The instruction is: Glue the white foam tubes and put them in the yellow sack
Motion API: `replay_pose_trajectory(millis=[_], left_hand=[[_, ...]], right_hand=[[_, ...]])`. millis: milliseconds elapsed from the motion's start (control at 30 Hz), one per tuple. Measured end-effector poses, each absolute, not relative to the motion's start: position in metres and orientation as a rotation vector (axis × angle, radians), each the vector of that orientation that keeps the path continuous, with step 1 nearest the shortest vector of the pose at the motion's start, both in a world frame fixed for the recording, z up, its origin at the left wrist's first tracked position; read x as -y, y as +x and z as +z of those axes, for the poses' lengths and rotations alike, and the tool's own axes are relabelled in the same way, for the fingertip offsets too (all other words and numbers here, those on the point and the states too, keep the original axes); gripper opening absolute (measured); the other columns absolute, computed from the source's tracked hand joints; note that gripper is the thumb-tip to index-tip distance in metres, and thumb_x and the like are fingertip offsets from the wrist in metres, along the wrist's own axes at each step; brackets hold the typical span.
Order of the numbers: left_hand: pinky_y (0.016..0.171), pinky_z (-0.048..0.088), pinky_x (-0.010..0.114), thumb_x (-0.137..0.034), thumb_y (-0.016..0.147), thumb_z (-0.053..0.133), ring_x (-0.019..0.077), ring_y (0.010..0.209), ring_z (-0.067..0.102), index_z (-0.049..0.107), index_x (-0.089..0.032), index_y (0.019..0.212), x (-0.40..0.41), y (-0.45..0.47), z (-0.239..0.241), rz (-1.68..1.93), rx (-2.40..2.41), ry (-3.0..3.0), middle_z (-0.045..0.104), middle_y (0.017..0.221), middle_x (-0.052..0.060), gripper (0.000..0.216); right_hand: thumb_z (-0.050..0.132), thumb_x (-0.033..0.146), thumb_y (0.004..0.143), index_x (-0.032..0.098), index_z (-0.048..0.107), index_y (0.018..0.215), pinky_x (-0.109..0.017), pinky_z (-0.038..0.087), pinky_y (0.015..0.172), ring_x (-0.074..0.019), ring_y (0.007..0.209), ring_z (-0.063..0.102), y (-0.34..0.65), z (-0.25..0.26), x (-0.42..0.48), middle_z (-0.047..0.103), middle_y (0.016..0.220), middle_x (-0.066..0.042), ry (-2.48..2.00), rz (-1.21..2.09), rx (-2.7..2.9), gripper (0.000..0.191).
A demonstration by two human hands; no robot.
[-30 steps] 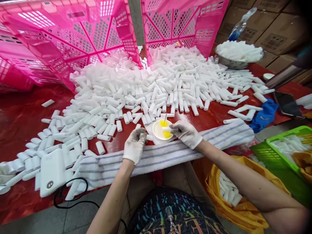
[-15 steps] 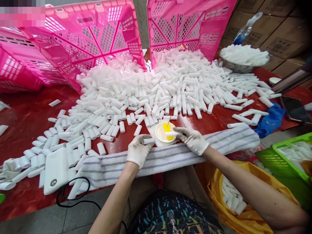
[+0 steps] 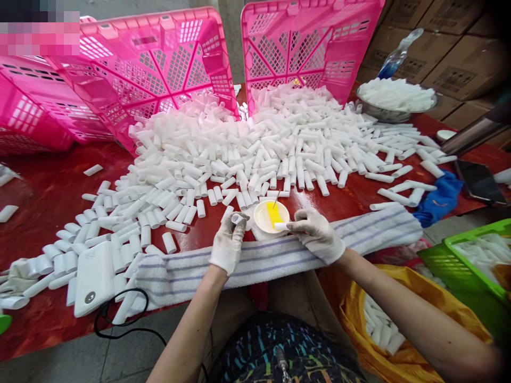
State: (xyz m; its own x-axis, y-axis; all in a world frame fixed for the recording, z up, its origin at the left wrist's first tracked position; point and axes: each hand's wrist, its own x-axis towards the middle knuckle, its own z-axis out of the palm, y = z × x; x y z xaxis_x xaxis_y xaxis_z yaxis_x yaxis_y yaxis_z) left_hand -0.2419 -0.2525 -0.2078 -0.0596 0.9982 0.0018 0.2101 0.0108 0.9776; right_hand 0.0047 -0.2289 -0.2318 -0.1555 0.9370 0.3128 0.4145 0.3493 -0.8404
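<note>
My left hand, in a white glove with greyed fingertips, is closed around a short white plastic tube whose open end faces up. Gloved as well, my right hand pinches another white tube by one end; its other end reaches the right rim of a small white bowl. Inside the bowl lies something flat and yellow, with a thin stick standing up from it. A striped towel runs along the table edge under both wrists.
A large heap of white tubes covers the red table before pink crates. At left sits a white power bank with a black cable. A yellow sack and green basket stand at right, below a phone.
My right hand has drawn its tube from over the middle of the bowl to the right rim. The left hand has turned its tube from lying sideways to pointing its opening upward.
</note>
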Motion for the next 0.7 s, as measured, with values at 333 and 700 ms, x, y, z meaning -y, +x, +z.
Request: replay_pose_trajectory(millis=[333,700], left_hand=[[0.089,0.051,0.030,-0.039,0.076,0.072,0.0189,0.093,0.065,0.069,-0.019,0.104,0.263,-0.207,-0.200,1.032,-1.329,1.538,0.070,0.102,0.006,0.035],[0.062,0.043,0.027,-0.055,0.093,0.038,0.0160,0.062,0.058,0.066,-0.019,0.077,0.275,-0.203,-0.184,0.732,-1.438,1.650,0.065,0.067,0.004,0.049]], right_hand=[[0.070,0.061,0.069,0.019,0.060,0.089,-0.022,0.026,0.035,-0.0076,0.039,0.035,-0.001,-0.184,0.254,0.045,0.051,0.005,-1.295,1.312,1.053,0.048],[0.072,0.049,0.074,0.021,0.063,0.082,-0.029,0.049,0.055,-0.0167,0.062,0.059,-0.009,-0.177,0.268,0.065,0.074,-0.004,-1.250,0.960,1.478,0.030]])
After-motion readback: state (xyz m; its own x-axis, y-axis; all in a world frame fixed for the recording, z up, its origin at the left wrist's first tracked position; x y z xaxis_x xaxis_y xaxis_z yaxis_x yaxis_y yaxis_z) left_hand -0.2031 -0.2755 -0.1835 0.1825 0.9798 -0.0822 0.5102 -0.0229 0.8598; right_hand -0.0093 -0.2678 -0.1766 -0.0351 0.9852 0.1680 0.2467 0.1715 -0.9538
